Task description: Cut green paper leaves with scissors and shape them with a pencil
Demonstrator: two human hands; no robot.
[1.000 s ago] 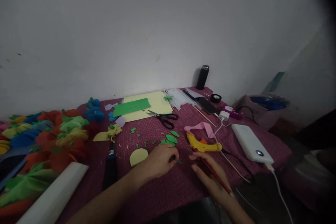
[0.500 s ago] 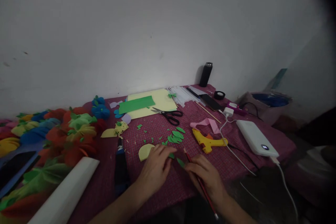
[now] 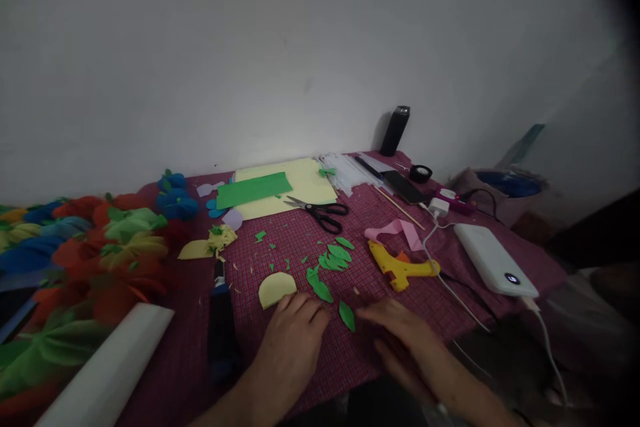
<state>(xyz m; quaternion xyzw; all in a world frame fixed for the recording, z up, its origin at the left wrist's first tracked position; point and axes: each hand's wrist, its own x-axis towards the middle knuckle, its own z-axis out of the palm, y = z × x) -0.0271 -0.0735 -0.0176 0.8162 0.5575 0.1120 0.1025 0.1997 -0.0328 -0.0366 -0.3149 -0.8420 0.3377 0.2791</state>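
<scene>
Head view: a green leaf cutout (image 3: 347, 315), between the fingers half a second ago, now lies loose on the checked cloth (image 3: 345, 363), so it appears set down. It rests between the hands, just beside the fingertips of the right hand (image 3: 413, 333), which grasps a blurred pencil (image 3: 401, 352). The left hand (image 3: 295, 343) curls nearby; I cannot tell whether it grips anything.
</scene>
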